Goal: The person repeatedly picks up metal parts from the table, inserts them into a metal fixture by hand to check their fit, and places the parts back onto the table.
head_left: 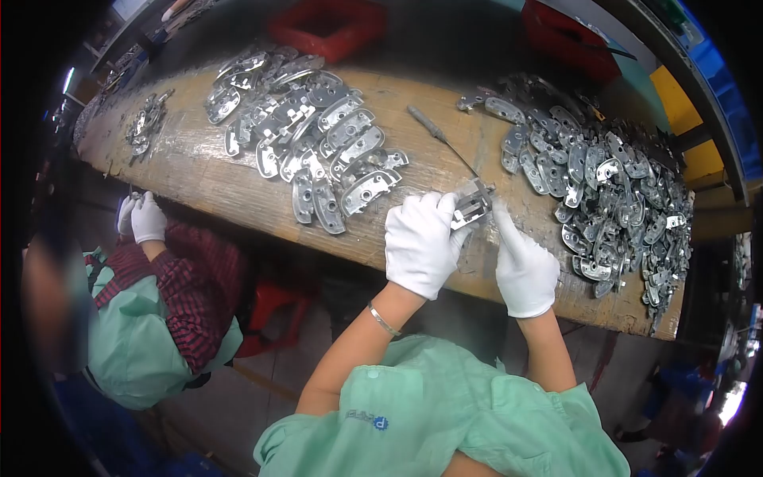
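A grey cast metal part (469,208) with a raised, slotted body is gripped in my left hand (421,245), its white-gloved fingers closed around the left side. My right hand (526,274), also gloved in white, points its index finger at the part's right end. Its other fingers are curled, and whatever is at the fingertip is too small to make out. Just beyond the part lies a thin-shafted tool with a grey handle (426,122); its tip ends close to the part.
Similar metal parts form a pile (306,131) on the left of the cardboard-covered bench (238,191) and a larger heap (612,191) on the right. Red trays (330,28) stand behind. At lower left, a co-worker (159,318) in a green cap handles something with gloved hands.
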{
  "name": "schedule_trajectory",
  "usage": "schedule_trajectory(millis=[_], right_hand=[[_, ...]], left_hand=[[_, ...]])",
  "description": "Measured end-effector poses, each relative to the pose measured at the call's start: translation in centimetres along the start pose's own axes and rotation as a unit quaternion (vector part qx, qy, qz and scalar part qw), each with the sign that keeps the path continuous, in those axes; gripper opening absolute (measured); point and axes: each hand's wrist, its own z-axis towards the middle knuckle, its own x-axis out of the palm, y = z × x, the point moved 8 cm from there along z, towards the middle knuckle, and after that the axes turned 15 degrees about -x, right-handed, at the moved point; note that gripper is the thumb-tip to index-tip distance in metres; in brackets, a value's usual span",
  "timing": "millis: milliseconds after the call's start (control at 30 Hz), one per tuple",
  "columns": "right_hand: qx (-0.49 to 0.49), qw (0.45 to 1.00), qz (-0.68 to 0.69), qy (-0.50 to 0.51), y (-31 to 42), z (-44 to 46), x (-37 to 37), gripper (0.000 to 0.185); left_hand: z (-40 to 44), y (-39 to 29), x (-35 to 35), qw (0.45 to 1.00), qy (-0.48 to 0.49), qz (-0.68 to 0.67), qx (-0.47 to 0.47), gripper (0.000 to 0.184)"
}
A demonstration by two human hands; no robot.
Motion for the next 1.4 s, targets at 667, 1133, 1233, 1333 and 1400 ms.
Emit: schedule_trajectory(millis=[667,1133,1233,1333,1400], right_hand=[[-0.018,1.000,0.003,0.010,-0.3,0.1,0.0,0.063],[0.008,1.000,-0.001,0.013,-0.4,0.3,-0.4,0.057],[0.005,0.998,0.047,-0.029,-0.6,0.8,-0.7,0.057],[0.007,0.998,0.064,-0.012,-0.2,-1.3,-0.8,0.057],[0.015,0.998,0.068,-0.008,-0.2,-1.1,-0.5,0.058]], left_hand=[[-0.3,0.2,0.0,1.000,-0.001,-0.008,0.012,0.046],[-0.2,-0.1,-0.4,0.999,-0.023,-0.022,0.015,0.043],[-0.3,-0.2,-0.4,1.000,-0.014,0.000,0.004,0.043],[0.1,0.0,-0.3,1.000,-0.002,-0.024,-0.003,0.043],[0.0,0.0,-0.1,1.000,0.020,-0.010,-0.012,0.043]])
